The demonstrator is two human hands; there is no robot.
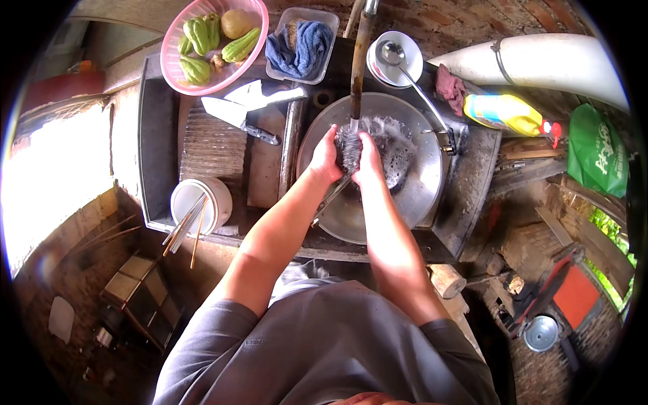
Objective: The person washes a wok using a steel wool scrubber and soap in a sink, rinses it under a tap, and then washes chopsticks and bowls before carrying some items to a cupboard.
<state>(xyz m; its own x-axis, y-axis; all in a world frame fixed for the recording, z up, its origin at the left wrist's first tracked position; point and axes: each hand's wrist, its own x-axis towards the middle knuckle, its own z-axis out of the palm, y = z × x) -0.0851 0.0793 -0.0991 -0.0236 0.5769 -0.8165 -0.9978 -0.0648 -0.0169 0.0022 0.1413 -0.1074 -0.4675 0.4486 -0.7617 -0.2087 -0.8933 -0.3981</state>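
Note:
Between my left hand (326, 159) and my right hand (370, 158) is a grey metal scouring pad (349, 150), held from both sides. Both hands are over a large metal wok (324, 119) with sudsy liquid (397, 152) in it. A pipe-like brown spout (360, 66) comes down from the top, its tip just above the pad. Below the hands, a thin metal utensil or handle (334, 195) slants across the wok's left side; what it belongs to is hidden. A long-handled ladle (422, 93) lies from a white bowl (412, 53) to the wok's right rim.
Left of the wok are two cleavers (223, 110), a black-handled knife (260, 132) and a white bucket (223, 205) with chopsticks. Behind stand a pink basket (168, 66) of chayotes and a plastic tub (331, 23) with a blue cloth. A yellow detergent bottle (521, 115) lies at right.

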